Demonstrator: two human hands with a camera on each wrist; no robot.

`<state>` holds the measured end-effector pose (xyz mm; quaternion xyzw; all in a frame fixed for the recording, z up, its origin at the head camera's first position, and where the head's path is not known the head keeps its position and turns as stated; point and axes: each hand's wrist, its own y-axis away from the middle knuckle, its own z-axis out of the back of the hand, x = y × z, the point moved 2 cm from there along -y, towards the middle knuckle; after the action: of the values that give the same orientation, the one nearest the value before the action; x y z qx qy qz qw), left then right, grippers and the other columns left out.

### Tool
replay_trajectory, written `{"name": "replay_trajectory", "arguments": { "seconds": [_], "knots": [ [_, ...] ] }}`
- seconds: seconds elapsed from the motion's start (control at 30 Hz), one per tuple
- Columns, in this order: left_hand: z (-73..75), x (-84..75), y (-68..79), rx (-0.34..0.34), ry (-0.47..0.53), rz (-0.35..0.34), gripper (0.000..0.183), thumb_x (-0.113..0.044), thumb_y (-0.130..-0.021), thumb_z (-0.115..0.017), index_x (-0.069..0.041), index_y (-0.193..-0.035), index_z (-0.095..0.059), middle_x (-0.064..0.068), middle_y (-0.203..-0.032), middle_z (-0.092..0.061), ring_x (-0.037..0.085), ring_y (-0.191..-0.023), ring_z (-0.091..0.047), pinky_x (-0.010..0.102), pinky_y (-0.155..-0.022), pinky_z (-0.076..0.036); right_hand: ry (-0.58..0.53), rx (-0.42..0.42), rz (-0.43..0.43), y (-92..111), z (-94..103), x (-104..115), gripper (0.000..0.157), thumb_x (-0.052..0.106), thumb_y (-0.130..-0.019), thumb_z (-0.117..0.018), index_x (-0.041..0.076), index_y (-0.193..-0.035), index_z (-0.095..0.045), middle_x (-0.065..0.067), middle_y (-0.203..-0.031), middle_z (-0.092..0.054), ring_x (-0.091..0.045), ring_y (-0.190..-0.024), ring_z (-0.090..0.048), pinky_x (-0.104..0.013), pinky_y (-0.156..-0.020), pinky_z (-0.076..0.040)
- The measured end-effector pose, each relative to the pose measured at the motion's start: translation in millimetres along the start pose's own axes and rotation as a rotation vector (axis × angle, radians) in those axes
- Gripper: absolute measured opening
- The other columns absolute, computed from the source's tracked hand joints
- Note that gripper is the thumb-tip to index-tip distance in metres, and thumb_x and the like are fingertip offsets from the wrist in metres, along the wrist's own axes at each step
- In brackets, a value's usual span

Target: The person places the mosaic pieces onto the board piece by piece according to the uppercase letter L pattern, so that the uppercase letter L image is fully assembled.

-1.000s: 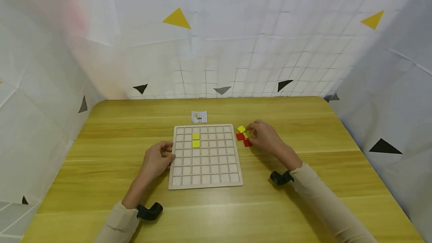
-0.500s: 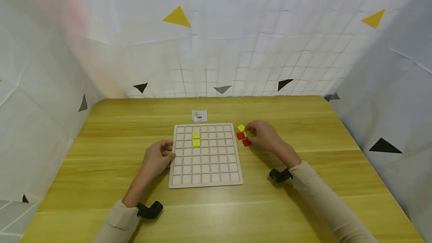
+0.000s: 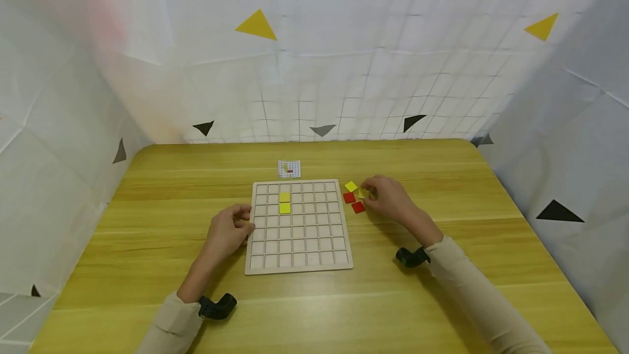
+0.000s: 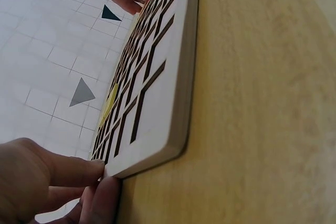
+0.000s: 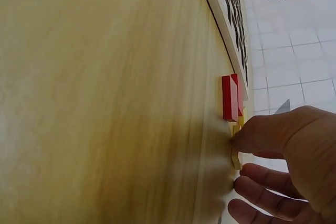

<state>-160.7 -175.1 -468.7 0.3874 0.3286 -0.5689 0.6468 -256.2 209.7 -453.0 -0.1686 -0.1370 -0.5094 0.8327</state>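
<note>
My left hand grips the left edge of a pale wooden grid board, thumb on the rim. Two yellow square tiles lie in neighbouring cells of one column, toward the upper left. To the right of the board, my right hand pinches a yellow tile between thumb and fingers. In the right wrist view this tile stands tilted, close to the table. Beside it lie another yellow tile, a red tile and a second red tile.
A small printed grid card with coloured marks lies behind the board. The wooden table meets white sheet walls with triangle marks at the back and sides. Black wrist cameras sit on both sleeves.
My right hand has shifted slightly right with the yellow tile, drawing it away from the red tiles. The lower red tile has slid a little left. My left hand stays put.
</note>
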Motion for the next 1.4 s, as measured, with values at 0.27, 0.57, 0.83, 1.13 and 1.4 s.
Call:
{"name": "replay_trajectory", "arguments": {
  "seconds": [0.27, 0.57, 0.83, 1.13, 1.4],
  "knots": [
    [0.2, 0.6, -0.8, -0.001, 0.009, 0.003, 0.044, 0.001, -0.09, -0.069, 0.0, -0.133, -0.06, 0.016, -0.114, -0.061, 0.024, -0.092, -0.065, 0.032, -0.061, -0.059, -0.004, 0.001, 0.014, -4, -3.7, 2, 0.027, 0.009, -0.083, -0.077, 0.001, -0.109, -0.074, -0.01, -0.101, -0.067, -0.022, -0.082, -0.061, -0.038, -0.071, -0.054],
    [-0.4, 0.5, -1.3, -0.008, 0.007, 0.006, 0.044, 0.001, -0.09, -0.069, -0.001, -0.133, -0.06, 0.015, -0.114, -0.061, 0.024, -0.092, -0.064, 0.032, -0.061, -0.059, -0.038, 0.005, -0.022, -3, -2.4, -1, 0.025, 0.011, -0.083, -0.078, 0.002, -0.106, -0.075, -0.009, -0.096, -0.065, -0.021, -0.078, -0.062, -0.035, -0.066, -0.053],
    [-0.3, 0.9, -1.4, -0.009, 0.007, 0.0, 0.044, 0.001, -0.09, -0.07, -0.001, -0.132, -0.06, 0.015, -0.113, -0.061, 0.024, -0.091, -0.065, 0.031, -0.06, -0.059, -0.044, -0.011, -0.012, -1, 1.3, -1, 0.024, 0.008, -0.081, -0.076, 0.001, -0.104, -0.075, -0.01, -0.093, -0.063, -0.021, -0.076, -0.061, -0.034, -0.064, -0.052],
    [-0.2, 1.9, -1.4, -0.005, 0.009, -0.008, 0.043, 0.001, -0.09, -0.069, 0.0, -0.132, -0.06, 0.015, -0.113, -0.061, 0.023, -0.091, -0.065, 0.032, -0.06, -0.058, -0.039, -0.037, 0.001, 6, 8.9, -2, 0.027, 0.005, -0.079, -0.076, -0.003, -0.105, -0.074, -0.011, -0.092, -0.062, -0.022, -0.075, -0.06, -0.034, -0.065, -0.053],
    [-1.0, 1.3, -0.8, -0.003, 0.009, 0.014, 0.044, 0.0, -0.091, -0.069, -0.002, -0.133, -0.06, 0.014, -0.114, -0.06, 0.023, -0.091, -0.065, 0.031, -0.061, -0.058, -0.046, -0.02, -0.014, 19, 15.6, -3, 0.027, 0.005, -0.08, -0.078, -0.005, -0.105, -0.073, -0.012, -0.095, -0.064, -0.025, -0.079, -0.062, -0.037, -0.068, -0.055]
  ]
}}
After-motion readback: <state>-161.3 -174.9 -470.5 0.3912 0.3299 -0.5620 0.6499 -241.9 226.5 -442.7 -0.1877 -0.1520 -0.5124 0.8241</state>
